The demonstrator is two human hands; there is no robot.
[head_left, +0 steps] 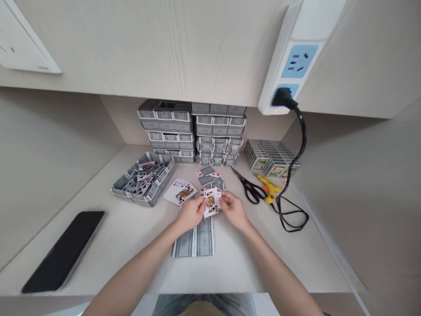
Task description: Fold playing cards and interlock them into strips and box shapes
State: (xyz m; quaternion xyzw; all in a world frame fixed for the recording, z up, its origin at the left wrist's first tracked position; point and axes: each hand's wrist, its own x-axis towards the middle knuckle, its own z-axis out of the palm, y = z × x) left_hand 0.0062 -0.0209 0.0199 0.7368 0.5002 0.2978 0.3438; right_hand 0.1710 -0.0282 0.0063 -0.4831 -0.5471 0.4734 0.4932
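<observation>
Between my two hands, playing cards (211, 202) are held up, a king of clubs facing me on top. My left hand (191, 213) is closed on their left side, thumb over the front. At the right edge, my right hand (233, 210) pinches a card that shows behind the king. Below my hands lies a flat panel of joined card backs (194, 241). A loose pile of cards (210, 176) lies just beyond, partly hidden by my fingers. Left of my hands, a spread stack of face-up cards (179, 191) has a queen on top.
A card-built tray (148, 199) with loose cards stands left; a black phone (64, 251) lies nearer. Stacked card boxes (171, 127) line the back. Scissors (252, 189), a yellow glue gun (270, 189) with a black cord, and packed decks (271, 157) sit right. A power strip (289, 57) hangs above.
</observation>
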